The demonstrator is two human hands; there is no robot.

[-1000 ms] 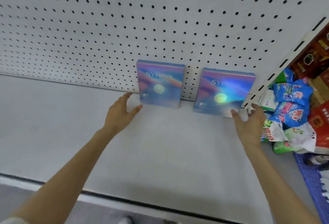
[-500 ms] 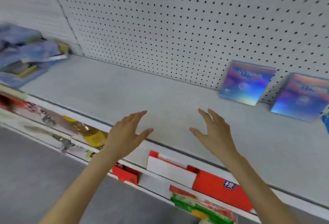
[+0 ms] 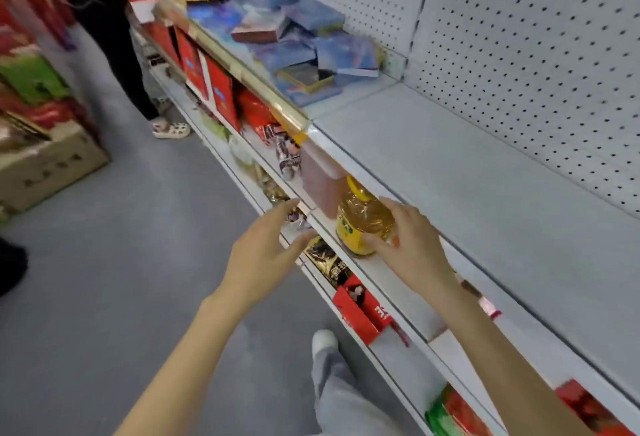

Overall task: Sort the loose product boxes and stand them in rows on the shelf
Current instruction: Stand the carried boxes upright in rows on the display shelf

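Observation:
A loose heap of blue and purple product boxes (image 3: pixel 294 41) lies flat and jumbled on the far left section of the grey shelf (image 3: pixel 467 176), against the pegboard back. My left hand (image 3: pixel 263 255) hangs in the air in front of the lower shelves, fingers straight, holding nothing. Over the shelf's front edge is my right hand (image 3: pixel 412 248), fingers spread and empty, in front of a yellow oil bottle (image 3: pixel 360 221) on the shelf below. The two standing boxes are out of view.
Lower shelves hold red packs (image 3: pixel 360 311), snack bags and the oil bottle. Another person's legs (image 3: pixel 114 51) stand in the aisle at the far left. A cardboard carton (image 3: pixel 45 165) and stacked goods sit on the grey floor on the left.
My view has swung left along the shelf, from the two standing boxes to the loose heap. Both hands pulled back from the boxes and now hover empty at the shelf's front.

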